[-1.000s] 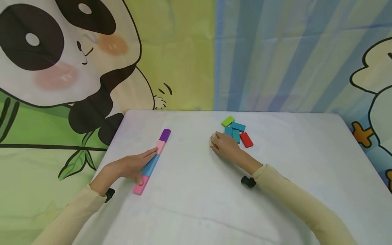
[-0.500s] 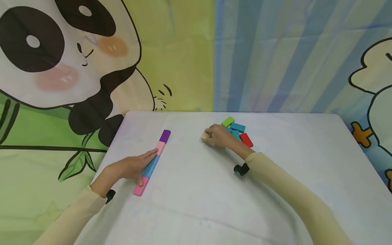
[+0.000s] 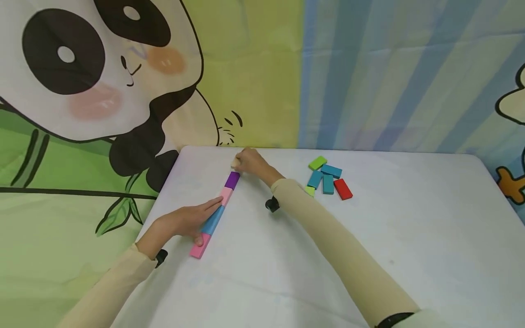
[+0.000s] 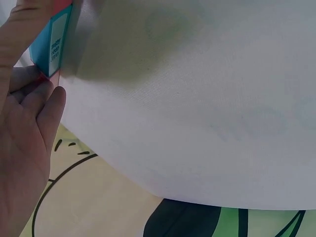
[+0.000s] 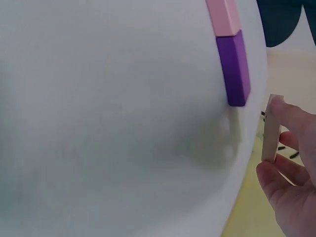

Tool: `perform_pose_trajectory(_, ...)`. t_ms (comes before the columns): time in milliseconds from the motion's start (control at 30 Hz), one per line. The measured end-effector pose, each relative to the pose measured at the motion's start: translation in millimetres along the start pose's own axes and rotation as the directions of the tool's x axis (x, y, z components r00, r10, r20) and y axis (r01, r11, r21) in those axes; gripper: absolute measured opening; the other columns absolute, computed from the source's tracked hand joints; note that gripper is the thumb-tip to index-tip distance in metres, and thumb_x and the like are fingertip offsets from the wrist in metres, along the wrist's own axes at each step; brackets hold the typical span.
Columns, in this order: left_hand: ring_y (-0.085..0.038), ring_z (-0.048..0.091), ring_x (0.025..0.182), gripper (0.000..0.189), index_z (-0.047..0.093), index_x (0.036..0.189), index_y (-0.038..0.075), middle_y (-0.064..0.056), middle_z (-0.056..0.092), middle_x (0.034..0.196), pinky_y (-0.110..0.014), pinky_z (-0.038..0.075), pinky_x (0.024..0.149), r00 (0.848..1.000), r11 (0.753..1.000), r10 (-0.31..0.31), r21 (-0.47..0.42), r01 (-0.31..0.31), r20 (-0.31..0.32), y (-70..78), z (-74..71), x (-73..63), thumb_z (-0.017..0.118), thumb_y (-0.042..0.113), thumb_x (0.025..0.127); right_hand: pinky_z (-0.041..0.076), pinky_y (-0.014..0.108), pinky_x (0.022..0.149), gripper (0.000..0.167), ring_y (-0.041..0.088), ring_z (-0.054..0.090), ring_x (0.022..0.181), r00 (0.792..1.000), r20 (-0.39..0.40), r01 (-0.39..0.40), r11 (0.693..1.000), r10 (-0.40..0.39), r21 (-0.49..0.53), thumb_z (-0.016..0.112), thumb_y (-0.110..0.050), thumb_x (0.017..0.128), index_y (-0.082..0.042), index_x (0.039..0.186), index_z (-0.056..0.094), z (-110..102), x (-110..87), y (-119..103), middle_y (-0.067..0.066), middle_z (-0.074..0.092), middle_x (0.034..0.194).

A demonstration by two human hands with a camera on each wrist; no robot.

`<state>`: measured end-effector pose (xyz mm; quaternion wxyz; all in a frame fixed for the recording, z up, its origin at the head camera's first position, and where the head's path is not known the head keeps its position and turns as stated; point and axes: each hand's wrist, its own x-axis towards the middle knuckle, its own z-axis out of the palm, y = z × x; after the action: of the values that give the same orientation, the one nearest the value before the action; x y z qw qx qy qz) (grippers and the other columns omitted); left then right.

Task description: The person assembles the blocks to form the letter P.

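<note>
A straight row of blocks slants across the left of the table in the head view: a purple block [image 3: 232,180] at the far end, a light pink one [image 3: 226,195], a blue one [image 3: 213,220] and a pink one [image 3: 198,250]. My left hand [image 3: 182,222] rests along this row, fingertips at the light pink block and thumb on the near pink one. In the left wrist view, small print shows on the blue block's side [image 4: 57,43]. Between thumb and fingers, my right hand [image 3: 253,162] pinches a beige block [image 5: 271,129], held just beyond the purple end.
Right of centre lies a loose group of blocks: a green one [image 3: 317,163], several teal-blue ones [image 3: 331,171] and a red one [image 3: 343,189]. Another green block [image 3: 310,190] is partly covered by the right sleeve. The white table's [image 3: 410,218] far edge meets a printed cloth backdrop [image 3: 254,82].
My right hand has carried the beige block leftward from beside the loose group to the far end of the row. The left hand has stayed on the row, while the head view has shifted slightly.
</note>
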<state>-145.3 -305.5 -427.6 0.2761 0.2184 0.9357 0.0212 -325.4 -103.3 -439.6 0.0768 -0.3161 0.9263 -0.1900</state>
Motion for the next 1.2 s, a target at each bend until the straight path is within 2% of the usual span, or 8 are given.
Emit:
perform_pose_trajectory(200,-0.034,0.034,0.144,0.13,0.001,0.157,0.013,-0.008,0.007,0.165,-0.047,0.043,0.109,1.0,1.0,-0.022,0.002,0.022,0.012,3.5,-1.2,1.7,0.083,0.049,0.063,0.044,0.033,0.096,0.039,0.022,0.054,0.111,0.999,0.017,-0.045,0.999,0.045,0.005,0.062,-0.029,0.095,-0.006,0.126,0.063,15,4.7,0,0.01,0.064,0.122)
perform_pose_trajectory(300,-0.035,0.037,0.142,0.13,0.001,0.157,0.012,-0.009,0.009,0.165,-0.047,0.044,0.107,1.0,1.0,-0.022,-0.003,0.022,0.01,3.2,-1.8,1.2,0.083,0.049,0.062,0.043,0.034,0.095,0.039,0.022,0.054,0.108,0.999,0.019,-0.049,0.998,0.048,0.038,0.062,-0.028,0.096,-0.005,0.126,0.063,17,1.5,1,0.011,0.064,0.122)
perform_pose_trajectory(533,-0.034,0.043,0.137,0.131,0.003,0.157,0.008,-0.011,0.011,0.164,-0.046,0.045,0.106,1.0,1.0,0.014,0.022,-0.014,-0.008,-1.0,-2.5,0.9,0.081,0.052,0.061,0.042,0.036,0.097,0.03,0.023,0.056,0.105,1.0,0.009,0.006,1.0,-0.005,-0.014,0.059,-0.032,0.097,-0.002,0.096,0.066,20,-4.7,4,0.011,0.066,0.108)
perform_pose_trajectory(600,-0.034,0.042,0.138,0.131,0.004,0.156,0.007,-0.012,0.011,0.164,-0.046,0.045,0.106,1.0,1.0,0.021,0.021,-0.02,-0.009,-1.4,-2.4,1.0,0.081,0.052,0.061,0.043,0.037,0.097,0.03,0.024,0.056,0.106,1.0,-0.001,0.01,1.0,-0.01,-0.013,0.059,-0.032,0.097,-0.003,0.094,0.065,21,-5.7,4,0.012,0.066,0.11)
perform_pose_trajectory(700,-0.035,0.043,0.137,0.131,0.004,0.157,0.008,-0.012,0.011,0.164,-0.046,0.046,0.105,1.0,1.0,0.024,0.007,-0.024,-0.011,-1.1,-1.8,2.0,0.081,0.052,0.06,0.045,0.035,0.091,0.033,0.024,0.056,0.105,1.0,-0.015,-0.024,1.0,0.024,0.013,0.06,-0.036,0.096,-0.004,0.102,0.066,22,-7.3,2,0.013,0.064,0.115)
perform_pose_trajectory(833,-0.034,0.042,0.138,0.131,0.003,0.157,0.009,-0.011,0.01,0.164,-0.047,0.046,0.106,1.0,1.0,0.021,0.007,-0.021,-0.005,-0.8,-1.1,2.6,0.081,0.051,0.06,0.049,0.033,0.088,0.045,0.025,0.055,0.109,0.992,-0.025,-0.123,0.991,0.125,0.049,0.062,-0.042,0.093,-0.005,0.119,0.064,28,-5.7,-3,0.014,0.059,0.127)
perform_pose_trajectory(1000,-0.035,0.039,0.14,0.131,0.003,0.157,0.008,-0.011,0.009,0.164,-0.047,0.044,0.107,1.0,1.0,0.021,0.011,-0.021,-0.002,0.1,-1.4,2.8,0.082,0.05,0.061,0.049,0.035,0.097,0.051,0.03,0.053,0.119,0.984,-0.03,-0.174,0.984,0.175,0.042,0.062,-0.042,0.094,-0.005,0.129,0.06,35,-1.4,-7,0.015,0.053,0.138)
perform_pose_trajectory(1200,-0.036,0.04,0.14,0.13,0.003,0.156,0.007,-0.012,0.01,0.164,-0.047,0.044,0.107,1.0,1.0,0.021,0.012,-0.021,-0.002,1.9,-3.0,0.8,0.082,0.049,0.062,0.041,0.037,0.109,0.051,0.032,0.046,0.13,0.981,0.003,-0.192,0.981,0.192,0.015,0.056,-0.038,0.098,-0.003,0.135,0.053,36,-0.4,-13,0.017,0.045,0.146)
